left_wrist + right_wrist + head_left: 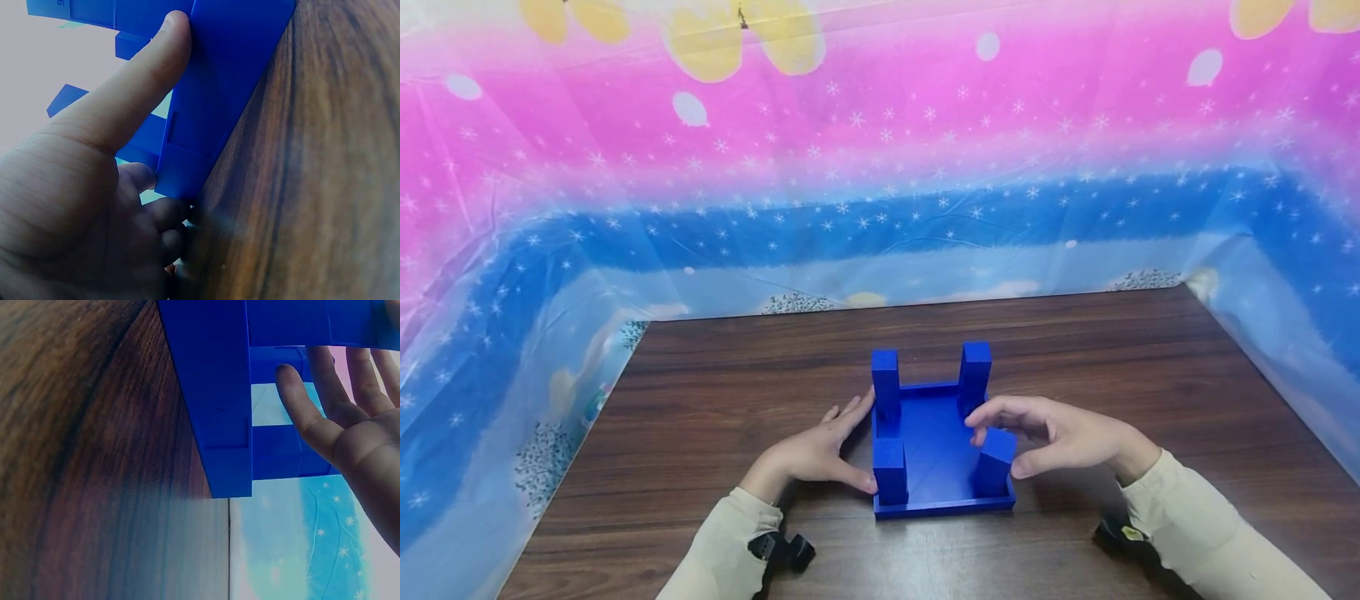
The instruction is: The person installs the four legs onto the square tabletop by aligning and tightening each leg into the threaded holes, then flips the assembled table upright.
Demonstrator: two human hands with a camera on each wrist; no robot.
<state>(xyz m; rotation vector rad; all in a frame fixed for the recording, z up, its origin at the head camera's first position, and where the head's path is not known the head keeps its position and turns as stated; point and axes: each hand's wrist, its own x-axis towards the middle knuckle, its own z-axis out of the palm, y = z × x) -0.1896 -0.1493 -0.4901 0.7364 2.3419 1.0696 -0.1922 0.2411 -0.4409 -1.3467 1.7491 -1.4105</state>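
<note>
A shallow blue tray (pixel 937 450) with a low rim lies on the table, with a square blue post upright at each corner. My left hand (pixel 811 454) is spread along the tray's left side. Its thumb touches the front left post (pixel 891 473), and its fingers reach the side near the back left post (pixel 886 379). My right hand (pixel 1067 433) holds the front right post (pixel 996 462), thumb on its near right side and fingers behind it. This post looks slightly turned. In the right wrist view, the fingers (pixel 306 415) pass partly out of sight behind the post.
The back right post (pixel 975 375) stands beyond my right fingertips. Dark wood-grain table (pixel 737 375) surrounds the tray. A pink and blue printed cloth (pixel 880 167) hangs behind the table and at its sides. Each wrist wears a black camera (pixel 782 550).
</note>
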